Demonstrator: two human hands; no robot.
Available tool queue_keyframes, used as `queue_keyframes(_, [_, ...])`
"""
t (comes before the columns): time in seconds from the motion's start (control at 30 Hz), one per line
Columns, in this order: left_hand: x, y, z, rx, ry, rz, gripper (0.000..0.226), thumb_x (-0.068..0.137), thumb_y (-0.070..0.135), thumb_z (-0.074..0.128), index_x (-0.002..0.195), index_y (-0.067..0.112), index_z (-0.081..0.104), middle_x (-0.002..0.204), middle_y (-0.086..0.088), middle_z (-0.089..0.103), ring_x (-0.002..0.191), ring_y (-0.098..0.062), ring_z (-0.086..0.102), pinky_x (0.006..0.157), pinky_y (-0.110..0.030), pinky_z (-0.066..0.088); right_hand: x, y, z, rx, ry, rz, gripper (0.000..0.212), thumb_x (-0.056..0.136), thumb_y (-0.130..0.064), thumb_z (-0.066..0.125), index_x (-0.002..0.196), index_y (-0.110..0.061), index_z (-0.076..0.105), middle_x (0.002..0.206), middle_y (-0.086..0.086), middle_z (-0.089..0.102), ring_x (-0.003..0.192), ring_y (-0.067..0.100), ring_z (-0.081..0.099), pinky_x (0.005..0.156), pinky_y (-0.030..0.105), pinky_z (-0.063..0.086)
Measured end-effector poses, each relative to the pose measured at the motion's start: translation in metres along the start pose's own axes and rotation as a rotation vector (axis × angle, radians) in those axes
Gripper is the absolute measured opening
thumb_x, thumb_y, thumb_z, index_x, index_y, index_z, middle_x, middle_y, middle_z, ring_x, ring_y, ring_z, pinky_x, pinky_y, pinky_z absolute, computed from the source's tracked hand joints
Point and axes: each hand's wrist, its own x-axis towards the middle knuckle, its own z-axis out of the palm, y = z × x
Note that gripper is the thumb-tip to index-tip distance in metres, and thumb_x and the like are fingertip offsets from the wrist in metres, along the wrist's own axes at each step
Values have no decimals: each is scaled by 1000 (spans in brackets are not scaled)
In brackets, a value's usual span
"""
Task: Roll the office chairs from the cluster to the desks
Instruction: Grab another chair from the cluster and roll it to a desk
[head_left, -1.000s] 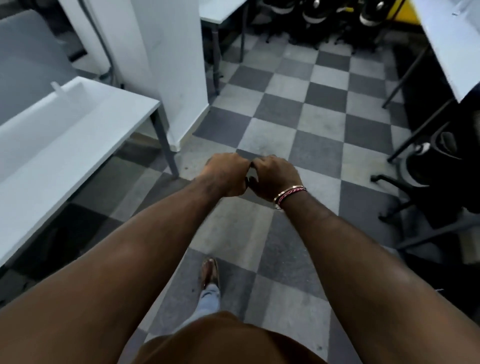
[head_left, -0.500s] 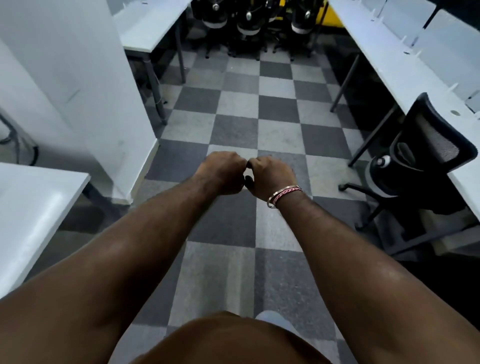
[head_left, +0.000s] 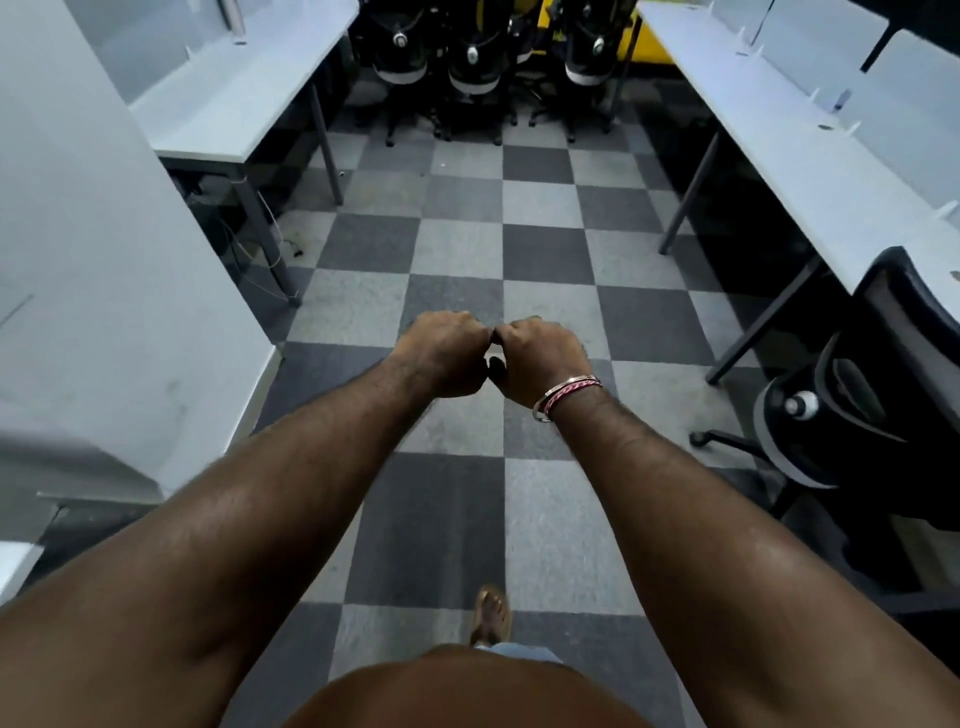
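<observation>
No legible writing. Checkered floor (head_left: 457, 249) aisle clear between left desk (head_left: 244, 98) and right desk (head_left: 810, 156). Chair cluster (head_left: 483, 57) at far end, nearer than 0.5 s ago; one chair (head_left: 852, 415) at right desk's near edge. Left hand (head_left: 447, 356) and right hand (head_left: 540, 358): empty fists, knuckles touching.

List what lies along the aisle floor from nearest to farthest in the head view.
Sandalled foot → left hand and right hand, fists touching and empty → bare checkered floor → cluster of black office chairs at the far end.
</observation>
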Motion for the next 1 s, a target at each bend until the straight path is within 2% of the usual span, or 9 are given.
queue_keyframes(0.1, [76,-21,-12,6,2,-34,30,99,38,61,126,26,67,104,0,72,85,-20,67,66,-34,55,73,47,0,-18,-1,-24,30,88,-39,59,109,-19,68,97,2,71,89,25,65,68,33,47])
queue_keyframes(0.23, [157,-46,-18,-12,27,-48,28,99,37,62,123,24,68,101,0,71,86,-21,68,72,-36,60,150,93,5,-18,1,-39,28,88,-37,60,108,-19,68,97,3,70,89,26,65,69,34,48])
queue_keyframes(0.37, [235,-81,-4,-16,6,-39,32,99,40,61,127,25,67,106,1,72,90,-20,69,69,-31,54,219,124,28,15,2,-32,29,88,-36,62,112,-20,68,99,3,71,92,26,66,72,34,49])
queue_keyframes(0.63, [416,-175,33,-38,-44,13,32,96,43,60,120,24,70,111,-1,72,99,-24,69,83,-42,60,395,182,88,-34,-42,40,28,89,-37,60,110,-20,66,101,2,70,97,24,64,73,33,47])
queue_keyframes(1.0, [649,-314,23,-39,-78,53,30,91,41,61,115,26,71,108,0,73,97,-27,71,80,-46,61,644,258,116,6,-30,116,27,90,-37,59,108,-17,64,104,4,70,100,25,62,78,35,46])
